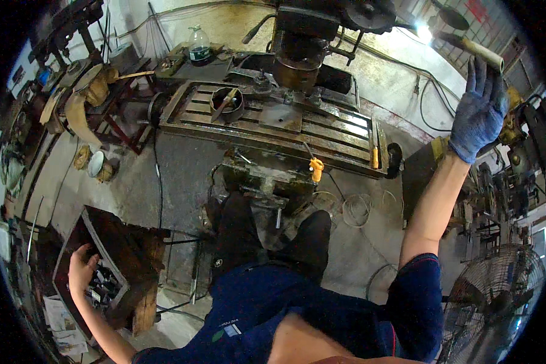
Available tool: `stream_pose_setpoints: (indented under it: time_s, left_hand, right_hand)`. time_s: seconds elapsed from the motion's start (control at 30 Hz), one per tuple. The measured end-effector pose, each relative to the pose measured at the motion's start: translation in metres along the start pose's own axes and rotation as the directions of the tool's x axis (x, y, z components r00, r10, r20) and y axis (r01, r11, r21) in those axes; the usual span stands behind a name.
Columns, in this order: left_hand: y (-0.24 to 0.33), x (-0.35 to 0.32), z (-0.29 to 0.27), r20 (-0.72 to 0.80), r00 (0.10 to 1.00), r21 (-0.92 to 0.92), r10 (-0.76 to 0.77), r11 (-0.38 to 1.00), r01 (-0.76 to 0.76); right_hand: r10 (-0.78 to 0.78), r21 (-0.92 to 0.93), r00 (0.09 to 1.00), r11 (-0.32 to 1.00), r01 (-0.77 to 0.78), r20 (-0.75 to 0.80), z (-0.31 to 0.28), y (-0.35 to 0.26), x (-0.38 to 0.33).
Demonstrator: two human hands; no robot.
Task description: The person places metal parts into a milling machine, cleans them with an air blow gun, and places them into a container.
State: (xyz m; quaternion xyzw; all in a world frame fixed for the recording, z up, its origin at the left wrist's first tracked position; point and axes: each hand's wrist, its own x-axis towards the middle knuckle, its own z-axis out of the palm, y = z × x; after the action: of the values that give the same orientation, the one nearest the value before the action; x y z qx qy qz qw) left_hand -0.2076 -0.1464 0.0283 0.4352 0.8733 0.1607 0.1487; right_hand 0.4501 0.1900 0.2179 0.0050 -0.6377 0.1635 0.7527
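My left hand, bare, reaches into a dark open-topped box at the lower left. Its fingers are loosely bent and apart, and I see nothing between them. Small dark metal pieces lie in the box beside the hand. My right hand wears a blue glove and is raised at the upper right. Its fingers stretch upward, open, against or just below the pale cylindrical grip of a lever; whether they touch it I cannot tell.
Ahead stands a milling machine with a slotted table, bearing a round pot with a brush and a flat metal plate. A yellow-handled tool hangs at its front edge. A fan stands right; cables cross the floor.
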Motion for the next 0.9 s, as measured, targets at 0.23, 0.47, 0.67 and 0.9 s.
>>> stream_pose_setpoints:
  time_s: [0.23, 0.47, 0.67, 0.9]
  left_hand:
    - [-0.051, 0.001, 0.053, 0.141, 0.987, 0.131, -0.076, 0.990, 0.057]
    - [-0.077, 0.018, 0.082, 0.244, 0.968, 0.099, -0.051, 0.995, 0.028]
    - [-0.037, 0.015, 0.061, 0.331, 0.939, 0.152, -0.097, 0.987, 0.048]
    - [-0.055, 0.016, 0.073, 0.415, 0.906, 0.036, -0.082, 0.997, 0.073]
  right_hand:
    - [0.793, -0.759, 0.582, 0.265, -0.594, -0.179, -0.045, 0.039, -0.213]
    - [0.985, -0.285, -0.067, -0.111, -0.952, -0.159, -0.054, 0.090, -0.414]
    - [0.957, -0.242, -0.016, -0.090, -0.966, -0.289, -0.034, 0.125, -0.454]
    - [0.826, -0.451, 0.455, 0.284, -0.846, -0.333, 0.010, 0.075, -0.365]
